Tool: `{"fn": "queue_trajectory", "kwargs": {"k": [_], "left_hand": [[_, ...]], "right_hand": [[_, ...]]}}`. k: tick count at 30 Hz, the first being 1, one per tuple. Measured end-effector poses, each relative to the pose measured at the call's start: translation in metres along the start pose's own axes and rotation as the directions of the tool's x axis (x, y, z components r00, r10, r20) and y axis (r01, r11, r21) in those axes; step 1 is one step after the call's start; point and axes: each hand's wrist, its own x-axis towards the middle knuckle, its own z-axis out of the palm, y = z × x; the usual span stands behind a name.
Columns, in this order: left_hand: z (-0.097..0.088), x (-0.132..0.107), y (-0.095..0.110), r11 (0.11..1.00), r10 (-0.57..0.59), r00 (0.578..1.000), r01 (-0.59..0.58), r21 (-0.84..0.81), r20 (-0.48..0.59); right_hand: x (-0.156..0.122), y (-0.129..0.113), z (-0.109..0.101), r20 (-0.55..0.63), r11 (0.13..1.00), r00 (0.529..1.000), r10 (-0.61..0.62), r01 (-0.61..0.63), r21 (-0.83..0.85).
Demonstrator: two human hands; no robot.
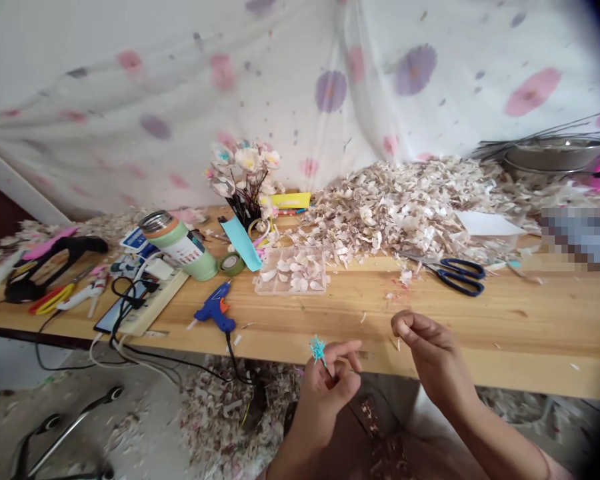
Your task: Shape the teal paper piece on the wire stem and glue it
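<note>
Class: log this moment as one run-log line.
left hand: pinches teal tuft | right hand: closed, contents unclear | wooden table

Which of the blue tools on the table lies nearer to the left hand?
The blue glue gun, left of the left hand. The blue-handled scissors lie farther away, beyond the right hand.

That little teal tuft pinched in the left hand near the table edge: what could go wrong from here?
The small frayed teal tuft is pinched only by the left hand fingertips, off the wooden table's front edge; if it slips, it could vanish into the pale scraps littering the floor. The blue glue gun lies close to that edge with its black cord hanging over; a knee or arm might snag it.
</note>
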Motion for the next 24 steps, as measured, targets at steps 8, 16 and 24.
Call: {"fn": "queue_trajectory", "kwargs": {"k": [8,16,24], "left_hand": [[-0.023,0.008,0.025,0.951,0.080,0.985,-0.121,-0.285,-0.153],[-0.045,0.012,0.049,0.949,0.151,0.894,-0.251,-0.192,-0.422],[-0.073,-0.013,0.084,0.889,0.318,0.689,-0.456,-0.048,-0.651]], "right_hand": [[0.024,-0.002,0.007,0.492,0.903,0.868,-0.067,0.262,-0.340],[0.076,-0.020,0.080,0.653,0.783,0.741,-0.155,0.495,-0.376],[0.078,0.000,0.260,0.654,0.702,0.743,-0.144,0.542,-0.462]]}}
